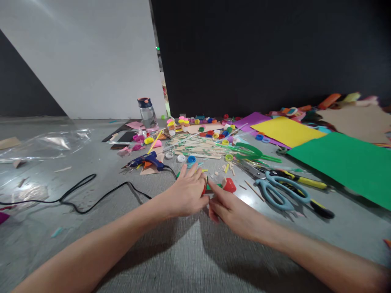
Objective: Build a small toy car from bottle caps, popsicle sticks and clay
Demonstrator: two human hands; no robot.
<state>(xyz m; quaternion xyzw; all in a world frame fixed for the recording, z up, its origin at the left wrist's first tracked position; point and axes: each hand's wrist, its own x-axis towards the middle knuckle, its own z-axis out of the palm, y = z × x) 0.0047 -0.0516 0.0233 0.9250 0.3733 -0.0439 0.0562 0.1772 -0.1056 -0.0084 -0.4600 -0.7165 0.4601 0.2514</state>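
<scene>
In the middle of the head view my left hand (190,191) bends over a small red and green craft piece (229,185), fingers forward and thumb toward the right, gripping its left side. Most of that side is hidden under the hand. My right hand (229,205) meets it from the other side. Its index finger touches the piece beside the left fingers, and the other fingers are curled below. A rounded red part with a pale edge shows beyond the right index finger, with a bit of green beside it. How the parts join is too small to make out.
Ahead lie many wooden sticks (195,146) and bottle caps (191,159). A blue glue gun (146,160) with a black cord (110,189) lies left, below a water bottle (148,114). Blue-handled scissors (275,191), pliers (308,181) and coloured sheets (345,162) are right.
</scene>
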